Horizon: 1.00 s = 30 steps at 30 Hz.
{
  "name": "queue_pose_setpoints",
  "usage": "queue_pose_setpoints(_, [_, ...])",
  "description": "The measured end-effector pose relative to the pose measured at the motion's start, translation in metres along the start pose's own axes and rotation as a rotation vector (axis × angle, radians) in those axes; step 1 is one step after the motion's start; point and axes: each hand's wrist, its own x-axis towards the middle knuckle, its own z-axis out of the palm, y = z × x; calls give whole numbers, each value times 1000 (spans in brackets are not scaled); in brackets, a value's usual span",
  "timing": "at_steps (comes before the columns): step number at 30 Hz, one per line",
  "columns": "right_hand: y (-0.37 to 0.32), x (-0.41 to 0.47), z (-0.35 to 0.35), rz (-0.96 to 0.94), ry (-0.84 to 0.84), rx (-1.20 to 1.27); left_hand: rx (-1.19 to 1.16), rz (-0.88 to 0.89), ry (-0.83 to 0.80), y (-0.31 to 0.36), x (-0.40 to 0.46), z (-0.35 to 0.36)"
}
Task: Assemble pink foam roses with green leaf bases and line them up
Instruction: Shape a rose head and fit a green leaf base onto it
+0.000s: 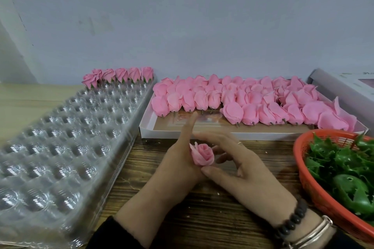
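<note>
A pink foam rose [202, 154] stands upright between both hands at the table's middle. My left hand [178, 166] holds it from the left, index finger pointing up. My right hand [238, 166] touches it from the right, thumb at its base and the other fingers spread above it. A white cardboard tray [147, 127] behind holds several rows of pink rose heads [242, 99] lying on short stems. Several finished roses with green bases [119, 76] stand in a line at the far end of a clear plastic cavity tray [66, 137]. Green leaf bases [342, 163] fill an orange basket.
The orange basket [303, 172] sits at the right edge, close to my right wrist. A grey box [342, 83] lies at the far right against the wall. Wooden tabletop [202, 218] shows between the trays.
</note>
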Motion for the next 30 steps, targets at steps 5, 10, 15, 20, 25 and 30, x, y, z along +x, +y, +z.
queue_pose_setpoints(5, [-4, 0, -2, -4, -85, -66, 160, -87, -101, -1, 1, -3])
queue_pose_setpoints(10, [-1, -1, 0, 55, -36, -49, 215, -102, -103, -2, 2, -2])
queue_pose_setpoints(15, [-2, -1, 3, 84, 36, -13, 147, -87, -126, -3, 2, 0])
queue_pose_setpoints(20, [-2, -2, 4, 123, 96, -18, 141, -50, -75, -5, 0, 0])
queue_pose_setpoints(25, [4, 1, 0, 129, 241, 23, 335, -44, 15, -3, -1, 6])
queue_pose_setpoints(30, [3, -2, 7, 24, 125, -164, 356, -84, 41, -2, -4, 13])
